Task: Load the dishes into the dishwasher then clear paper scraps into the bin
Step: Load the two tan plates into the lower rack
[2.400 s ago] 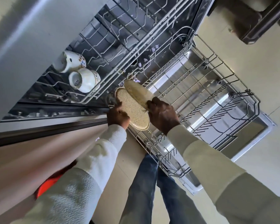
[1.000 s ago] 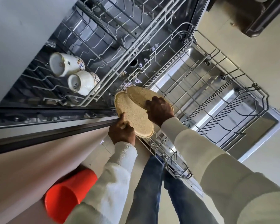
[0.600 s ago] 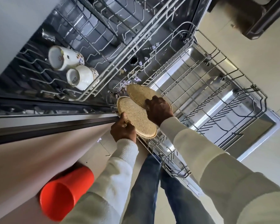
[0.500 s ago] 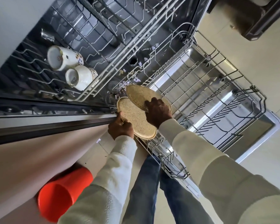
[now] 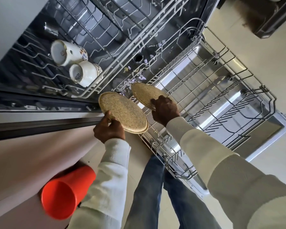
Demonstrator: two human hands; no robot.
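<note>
Left grip (image 5: 108, 129) on near plate (image 5: 124, 113); right (image 5: 164, 109), far plate (image 5: 144, 95)

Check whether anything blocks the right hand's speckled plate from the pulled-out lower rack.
Nothing visible does. The speckled tan round plate in the right hand is at the grey wire lower rack, whose visible slots hold no dishes; only small purple paper scraps lie by its inner end.

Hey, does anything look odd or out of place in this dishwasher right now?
Yes. Small purple paper scraps lie scattered at the inner end of the lower rack, just beyond the plate in the right hand. Loose litter does not belong among dishes about to be washed.
</note>
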